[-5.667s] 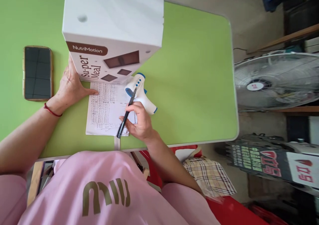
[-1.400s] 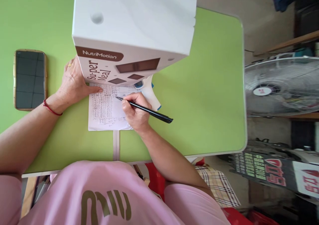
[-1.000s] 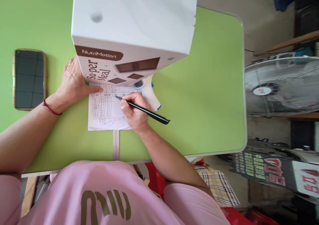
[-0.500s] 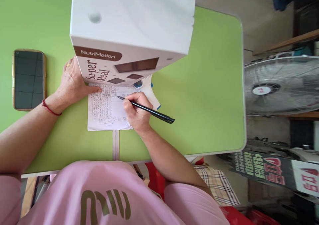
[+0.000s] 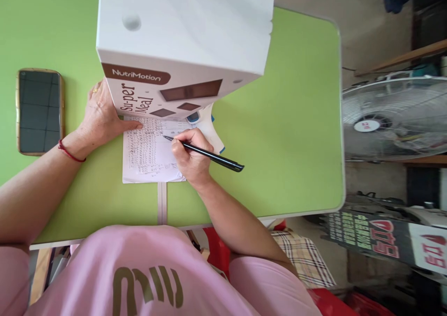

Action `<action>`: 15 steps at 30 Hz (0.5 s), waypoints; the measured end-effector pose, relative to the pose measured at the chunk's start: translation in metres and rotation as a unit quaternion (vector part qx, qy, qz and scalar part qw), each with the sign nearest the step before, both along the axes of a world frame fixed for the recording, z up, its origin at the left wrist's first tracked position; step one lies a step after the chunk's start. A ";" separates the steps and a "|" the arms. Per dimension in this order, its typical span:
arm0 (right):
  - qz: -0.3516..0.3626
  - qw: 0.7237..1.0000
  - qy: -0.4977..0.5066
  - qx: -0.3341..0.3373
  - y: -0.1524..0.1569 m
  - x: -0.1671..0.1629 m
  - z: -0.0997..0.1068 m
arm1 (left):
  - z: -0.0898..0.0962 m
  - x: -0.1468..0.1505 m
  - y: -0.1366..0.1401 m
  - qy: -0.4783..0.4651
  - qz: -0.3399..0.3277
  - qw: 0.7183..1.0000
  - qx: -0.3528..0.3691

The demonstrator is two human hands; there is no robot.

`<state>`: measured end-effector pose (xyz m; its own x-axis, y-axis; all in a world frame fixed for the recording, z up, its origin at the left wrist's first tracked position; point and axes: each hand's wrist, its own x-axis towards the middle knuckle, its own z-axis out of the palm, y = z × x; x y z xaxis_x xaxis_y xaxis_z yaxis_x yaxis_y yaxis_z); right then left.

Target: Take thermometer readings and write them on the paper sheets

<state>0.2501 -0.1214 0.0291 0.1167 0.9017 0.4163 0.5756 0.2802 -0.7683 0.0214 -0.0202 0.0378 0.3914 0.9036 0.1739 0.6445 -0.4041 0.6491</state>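
Observation:
A black pen (image 5: pixel 220 159) is held in my right hand (image 5: pixel 196 160), its tip on or just above a sheet of paper (image 5: pixel 164 162) with dense handwriting. My left hand (image 5: pixel 101 111) lies on the table at the sheet's left side, thumb stretched out over the paper. Its fingers point away from me and are partly hidden by a tall white box (image 5: pixel 188 22) printed "NutriMotion Super Meal". That box covers the far part of the paper. Beneath the sheet and the box, a white page with blue corners (image 5: pixel 211 132) sticks out.
A phone with a dark screen (image 5: pixel 40 111) lies left of my left arm on the green table (image 5: pixel 286 134). Beyond the table's right edge stand a fan (image 5: pixel 391 120) and a dark sign with lettering (image 5: pixel 370 234). Plaid cloth (image 5: pixel 303 255) shows below the edge.
The right hand and pen have shifted only very slightly, with the pen still at nearly the same spot on the paper. The left hand stays in place.

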 end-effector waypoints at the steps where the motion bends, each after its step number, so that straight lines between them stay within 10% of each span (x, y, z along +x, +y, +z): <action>1: 0.000 1.000 0.002 0.005 0.000 0.000 0.000 | 0.000 0.000 0.000 0.003 0.000 1.000 -0.001; 15: -0.001 1.000 0.002 0.002 0.000 -0.001 0.000 | -0.001 -0.001 0.000 -0.013 -0.004 1.000 0.012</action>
